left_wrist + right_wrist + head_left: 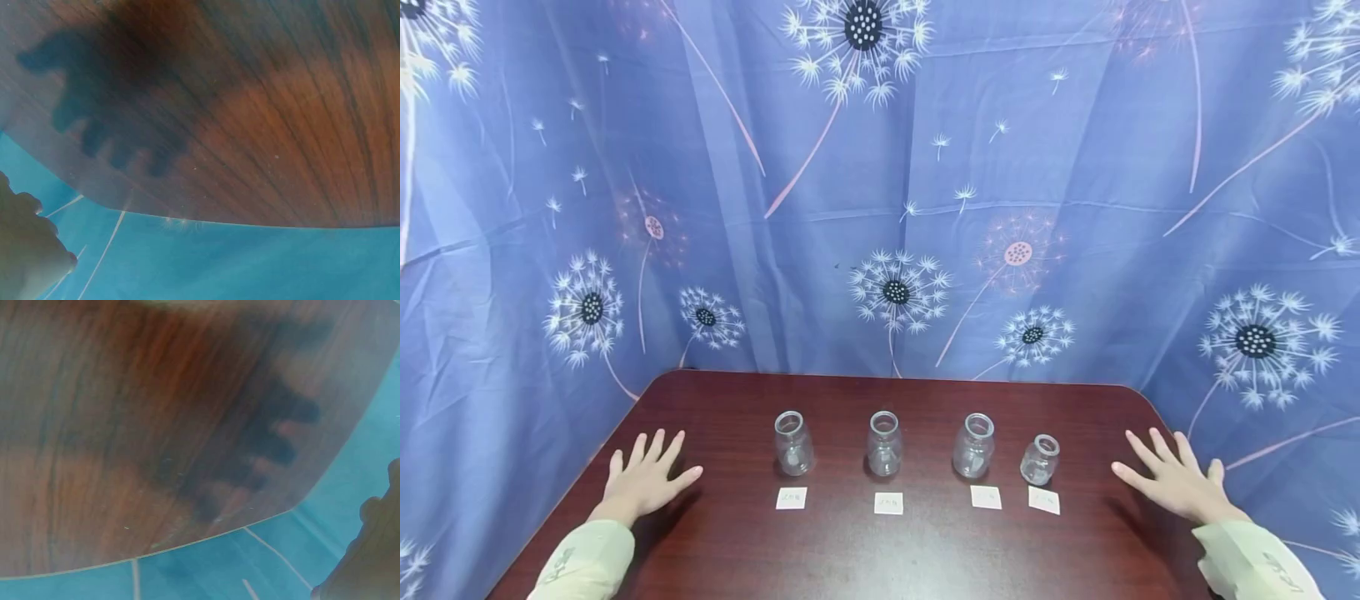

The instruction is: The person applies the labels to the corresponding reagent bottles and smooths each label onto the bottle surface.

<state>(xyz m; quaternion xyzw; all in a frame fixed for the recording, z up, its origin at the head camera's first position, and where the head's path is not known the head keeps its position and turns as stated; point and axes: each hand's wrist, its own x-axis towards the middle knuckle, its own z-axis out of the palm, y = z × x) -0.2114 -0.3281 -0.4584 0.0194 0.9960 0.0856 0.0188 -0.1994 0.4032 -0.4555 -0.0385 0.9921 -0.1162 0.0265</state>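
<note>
My left hand [643,481] is spread flat, palm down, over the left side of the dark wooden table [730,550], holding nothing. On the right side, my right hand [1180,479] is spread in the same way, also holding nothing. Between them stands a row of uncapped clear glass jars: a left jar [793,446], a second jar [884,446], a third jar [973,447] and a smaller, shorter jar [1040,461] at the right end, nearest my right hand. In the wrist views, part of the left hand [31,244] and right hand [369,550] shows at the lower corner.
A small white paper label lies in front of each jar: the leftmost label [792,498], a second label [888,503], a third label [986,497] and the rightmost label [1043,500]. Their writing is too small to read. A blue dandelion-print curtain [820,317] surrounds the table's back and sides.
</note>
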